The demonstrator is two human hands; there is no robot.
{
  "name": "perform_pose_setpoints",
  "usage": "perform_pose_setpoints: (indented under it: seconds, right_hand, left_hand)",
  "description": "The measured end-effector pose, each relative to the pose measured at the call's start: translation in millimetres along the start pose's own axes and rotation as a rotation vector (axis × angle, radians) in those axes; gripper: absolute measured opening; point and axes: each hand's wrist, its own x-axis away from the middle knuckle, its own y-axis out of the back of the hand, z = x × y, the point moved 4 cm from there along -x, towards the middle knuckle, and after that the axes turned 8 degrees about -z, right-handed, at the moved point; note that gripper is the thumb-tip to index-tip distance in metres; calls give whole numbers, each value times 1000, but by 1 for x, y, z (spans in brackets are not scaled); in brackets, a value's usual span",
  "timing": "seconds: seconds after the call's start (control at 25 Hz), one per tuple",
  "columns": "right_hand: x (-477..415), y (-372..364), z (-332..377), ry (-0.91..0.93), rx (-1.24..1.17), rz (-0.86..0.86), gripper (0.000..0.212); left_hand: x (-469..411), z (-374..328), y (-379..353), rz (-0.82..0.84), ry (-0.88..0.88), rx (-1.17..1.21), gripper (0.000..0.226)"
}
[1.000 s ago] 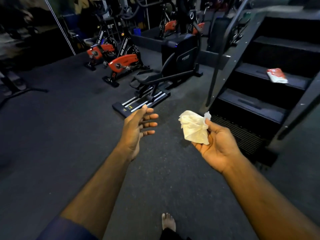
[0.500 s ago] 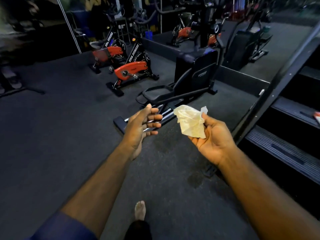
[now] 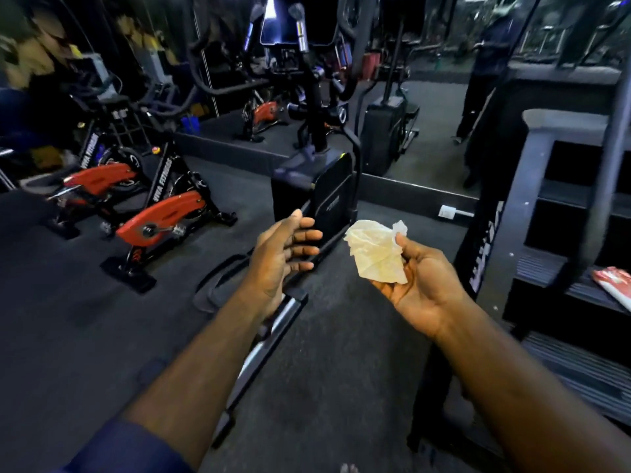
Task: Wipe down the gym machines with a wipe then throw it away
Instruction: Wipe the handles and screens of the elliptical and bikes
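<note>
A crumpled pale wipe (image 3: 375,254) sits in my right hand (image 3: 423,281), palm up, with the thumb pressing it against the fingers. My left hand (image 3: 280,257) is held out beside it with straight fingers and holds nothing. Straight ahead stands a black elliptical machine (image 3: 327,196), its rails (image 3: 273,339) running under my left forearm. The stair-climber machine (image 3: 560,213) rises at the right.
Two red and black spin bikes (image 3: 160,223) stand at the left on the dark rubber floor (image 3: 68,336). A wall mirror (image 3: 433,107) lies behind the elliptical. A red and white packet (image 3: 613,285) lies on a stair-climber step. My bare toes (image 3: 348,468) show at the bottom edge.
I have walked closer to the elliptical and the view has tilted up. Both hands keep their pose, the wipe still in the right one.
</note>
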Motion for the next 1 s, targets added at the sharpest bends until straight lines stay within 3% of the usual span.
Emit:
perform_pose_setpoints:
  seconds: [0.32,0.56,0.72,1.0]
  right_hand:
    - [-236,-127,127,116,-6,119,33]
    - [-376,-225,221,228,21,139,35]
    - [-457,-291,283,390,4,104,33]
    - [-543,-397,383,695,73,-43,22]
  left_hand:
    - [-271,-79,-60,22,-166,-34,62]
    - [-450,-136,-97,62,-243,4,47]
    - [-573,-181,-120,167,-344,6,53]
    - [-750,-262,-188,326,-376,16,46]
